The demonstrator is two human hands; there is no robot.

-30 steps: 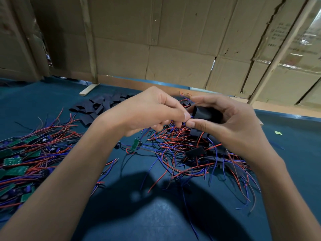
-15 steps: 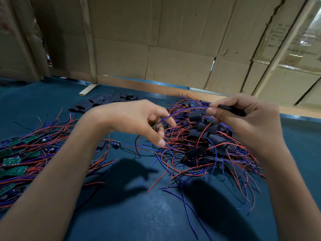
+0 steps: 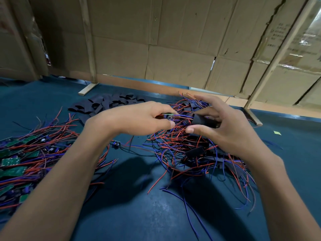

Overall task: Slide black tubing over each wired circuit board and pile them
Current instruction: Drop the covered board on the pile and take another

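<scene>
My left hand pinches a small green circuit board with a dark capacitor, its blue and red wires running right. My right hand holds a short piece of black tubing between thumb and fingers, its open end facing the board a short gap away. Below both hands lies a pile of sleeved boards tangled in red and blue wire. A heap of bare green wired boards lies at the left. Flat black tubing pieces are stacked behind my left hand.
The dark blue table spreads out in front. A loose blue component lies between the piles. Cardboard walls with wooden battens close the back. A small yellow-green scrap lies at the right.
My left hand has lifted a bare board up and toward the right hand. My right hand has turned a black tube so its open end faces that board.
</scene>
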